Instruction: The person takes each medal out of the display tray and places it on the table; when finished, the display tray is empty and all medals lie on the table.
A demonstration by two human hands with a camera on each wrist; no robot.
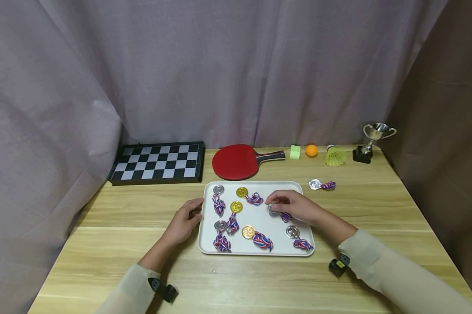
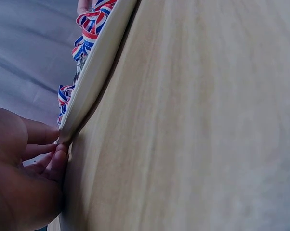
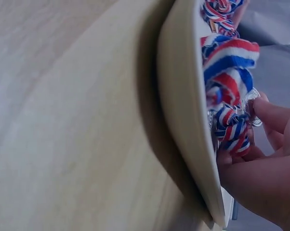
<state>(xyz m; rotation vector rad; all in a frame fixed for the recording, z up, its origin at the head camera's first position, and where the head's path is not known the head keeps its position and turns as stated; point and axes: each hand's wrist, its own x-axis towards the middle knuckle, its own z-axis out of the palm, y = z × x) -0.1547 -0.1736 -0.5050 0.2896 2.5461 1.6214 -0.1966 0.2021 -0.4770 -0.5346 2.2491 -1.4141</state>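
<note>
A white tray (image 1: 255, 250) bears several medals with striped red, white and blue ribbons. My right hand (image 1: 296, 207) pinches a silver medal (image 3: 255, 113) over the tray's right part, its bundled ribbon (image 1: 285, 216) trailing below. At the tray's left rim, my left hand (image 1: 184, 221) grips the edge with bent fingers. Silver medals (image 1: 218, 189) lie along the left side, gold medals (image 1: 248, 232) around the middle. Closest to my right hand is another silver medal (image 1: 292, 231), at the tray's lower right.
Beyond the tray are a checkered board (image 1: 157, 162), a red table tennis paddle (image 1: 234, 162), a green block (image 1: 295, 151), an orange ball (image 1: 311, 150), a yellow shuttlecock (image 1: 335, 157) and a trophy cup (image 1: 371, 141). One silver medal (image 1: 315, 184) lies on the table, right of the tray.
</note>
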